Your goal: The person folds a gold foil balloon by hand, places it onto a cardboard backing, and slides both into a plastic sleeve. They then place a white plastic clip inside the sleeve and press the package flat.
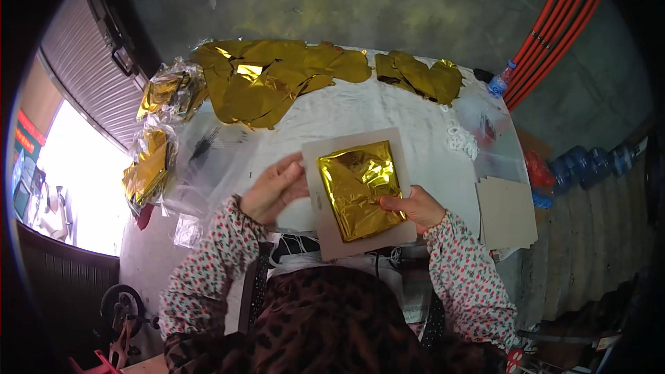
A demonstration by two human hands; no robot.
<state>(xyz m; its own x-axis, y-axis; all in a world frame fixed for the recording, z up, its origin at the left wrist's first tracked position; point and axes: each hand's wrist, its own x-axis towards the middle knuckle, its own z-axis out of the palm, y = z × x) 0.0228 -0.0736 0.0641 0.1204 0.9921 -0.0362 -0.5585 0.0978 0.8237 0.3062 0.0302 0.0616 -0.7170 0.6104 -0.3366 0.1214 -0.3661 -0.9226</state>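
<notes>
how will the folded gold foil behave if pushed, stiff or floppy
The folded gold foil is probably floppy, judging by its creases. It might slide on the grey card: it looks glossy, and only the right hand visibly presses it.

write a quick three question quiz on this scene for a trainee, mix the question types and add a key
1. True or false: the thumb of the right-hand grip presses on the folded gold foil packet.
2. Fill the gap: the packet lies on a single grey-brown sheet of ____.
3. Where is the looped white cord?
a) on the floor
b) on the right-hand part of the white-covered table
c) on top of the packet

Key: 1 true; 2 cardboard; 3 b
</notes>
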